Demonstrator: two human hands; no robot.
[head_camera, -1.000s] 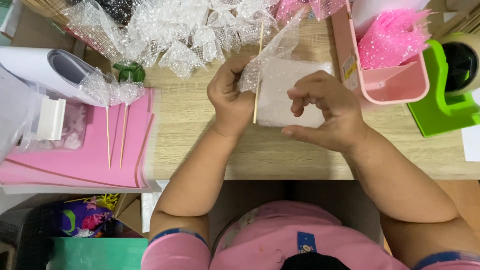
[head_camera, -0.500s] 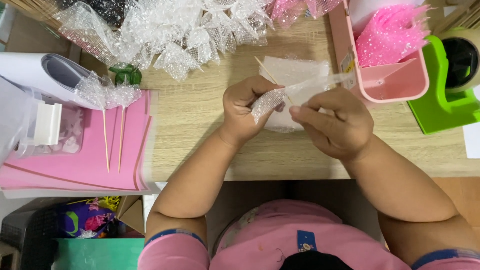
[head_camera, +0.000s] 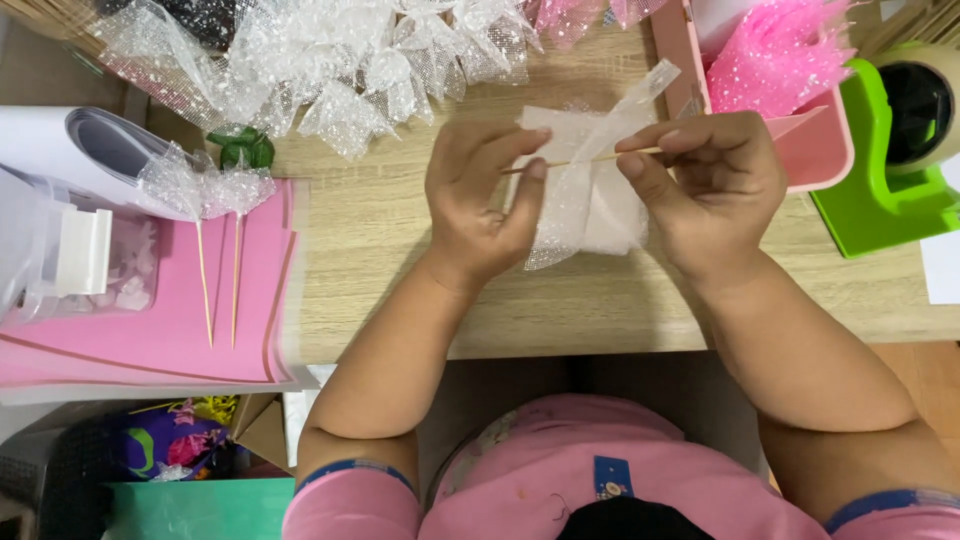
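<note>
Fingertips of both hands meet on a thin wooden skewer (head_camera: 585, 159), held level above the wooden tabletop (head_camera: 380, 230). The left hand (head_camera: 478, 205) pinches its end between thumb and forefinger; the right hand (head_camera: 705, 185) pinches the other end the same way, remaining fingers curled under. A piece of white dotted tulle (head_camera: 590, 190) is gathered at its middle against the skewer, 1 tail rising above it, the wider part hanging below it, over a flat stack of white net squares (head_camera: 620, 225).

To do this well, I judge the gather should stay tight and centred on the stick (a loose pinch would let the net slide), with both grips close to the bunched waist so the thin wood does not bend.

Against the picture 0.5 s ago, the hands have drawn apart and the skewer now shows level between them; then the tulle was bunched between close-set hands. 1.0 s ago the skewer stood upright.

Left of the skewer lie pink sheets (head_camera: 150, 320) bearing 2 finished tulle picks (head_camera: 205, 190); beyond it, a heap of white net bows (head_camera: 350, 60); to its right, a pink tray (head_camera: 810, 140) of pink tulle and a green tape dispenser (head_camera: 880, 190).
</note>
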